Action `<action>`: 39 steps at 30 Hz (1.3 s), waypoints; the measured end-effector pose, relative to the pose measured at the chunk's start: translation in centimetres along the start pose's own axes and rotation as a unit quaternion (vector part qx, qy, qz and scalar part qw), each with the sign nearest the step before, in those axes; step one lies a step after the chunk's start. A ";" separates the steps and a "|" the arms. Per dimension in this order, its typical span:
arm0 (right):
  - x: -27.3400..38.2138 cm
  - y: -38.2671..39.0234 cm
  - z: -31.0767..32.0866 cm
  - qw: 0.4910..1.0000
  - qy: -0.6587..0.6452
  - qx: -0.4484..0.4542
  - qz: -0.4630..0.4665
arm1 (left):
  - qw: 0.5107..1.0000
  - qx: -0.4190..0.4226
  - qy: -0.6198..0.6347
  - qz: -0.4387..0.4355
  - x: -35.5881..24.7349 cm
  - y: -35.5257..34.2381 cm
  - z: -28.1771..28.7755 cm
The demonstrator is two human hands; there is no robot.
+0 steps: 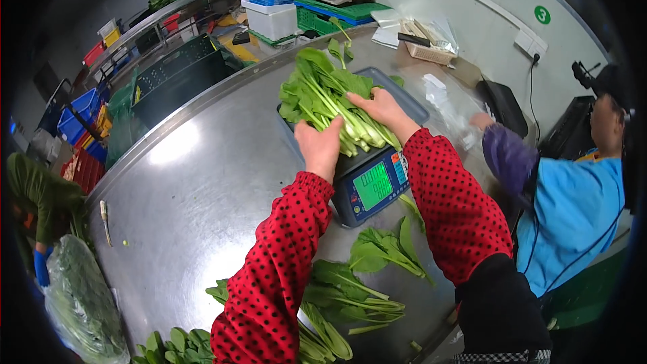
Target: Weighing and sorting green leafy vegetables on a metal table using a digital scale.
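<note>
A large bunch of leafy greens (330,91) with pale green stalks lies over the pan of a digital scale (374,189) with a lit green display. My left hand (319,145) grips the bunch at its near left side, thumb on the stalks and fingers partly hidden underneath. From the right, my right hand (383,109) holds it, fingers over the stems and leaves. The leaves point away from me and the cut stalk ends point toward the display. Nearer to me, loose greens (387,249) and more stalks (344,293) lie below the scale, partly behind my left sleeve.
The scale stands on a steel table (189,189). At the far side are a tan basket (428,50), a green crate (323,19) and a white foam box (269,20). A co-worker in blue (573,195) is at right; another person handles a bagged bundle (81,296) at left.
</note>
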State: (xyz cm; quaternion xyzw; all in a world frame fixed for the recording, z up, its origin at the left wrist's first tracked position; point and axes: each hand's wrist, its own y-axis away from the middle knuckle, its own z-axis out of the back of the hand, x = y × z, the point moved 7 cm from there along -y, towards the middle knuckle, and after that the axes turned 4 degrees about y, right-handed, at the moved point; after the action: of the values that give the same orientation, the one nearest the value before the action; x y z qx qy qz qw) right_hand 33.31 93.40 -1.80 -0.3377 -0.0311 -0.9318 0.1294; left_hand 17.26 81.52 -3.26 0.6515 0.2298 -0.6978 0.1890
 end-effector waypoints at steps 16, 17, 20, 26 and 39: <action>-1.9 2.7 0.4 0.945 -0.106 -0.310 0.018 | 0.968 -0.007 -0.114 -0.225 -0.1 3.2 3.9; -1.1 5.4 0.2 0.926 -0.208 -0.312 0.055 | 0.968 0.013 -0.113 -0.225 0.3 3.7 5.4; -2.6 15.1 1.1 0.928 -0.266 -0.243 0.096 | 0.954 0.106 -0.142 -0.241 -0.6 8.4 8.3; -8.6 33.2 -3.1 0.993 0.083 -0.079 0.006 | 0.864 0.357 -0.320 -0.156 0.5 21.8 11.8; -8.6 38.2 -5.9 0.894 -0.396 0.117 -0.175 | 0.713 0.405 -0.425 -0.382 5.7 34.6 6.8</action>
State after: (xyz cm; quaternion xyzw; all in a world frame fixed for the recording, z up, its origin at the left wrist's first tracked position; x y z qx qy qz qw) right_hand 45.97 57.56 -12.97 -0.6500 -0.2468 -0.7185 -0.0207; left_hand 30.74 49.37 -11.20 0.1565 0.0502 -0.9403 -0.2980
